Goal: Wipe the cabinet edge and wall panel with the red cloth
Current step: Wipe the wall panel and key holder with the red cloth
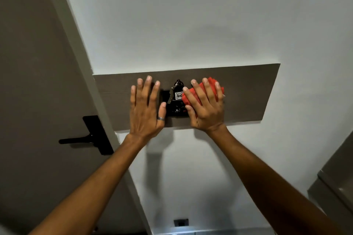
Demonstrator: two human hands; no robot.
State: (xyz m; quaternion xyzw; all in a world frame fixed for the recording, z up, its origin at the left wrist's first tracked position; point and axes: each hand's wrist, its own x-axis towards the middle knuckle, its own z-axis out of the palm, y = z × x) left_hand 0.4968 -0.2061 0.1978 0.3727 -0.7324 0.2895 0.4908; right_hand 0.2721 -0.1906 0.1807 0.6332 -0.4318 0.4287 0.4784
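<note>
A dark brown wall panel [248, 91] runs across the white wall in front of me. My right hand [205, 107] presses a folded red cloth [214, 87] flat against the panel, right of its middle. My left hand [146, 108] lies flat on the panel with fingers spread, holding nothing, a ring on the thumb. Between the hands a black holder carries a bunch of keys [176, 93] with a numbered tag. The cabinet edge [336, 173] shows at the lower right, away from both hands.
A brown door [34, 82] with a black lever handle [86, 138] stands on the left, its frame meeting the panel's left end. A dark wall socket [181, 222] sits low on the white wall below.
</note>
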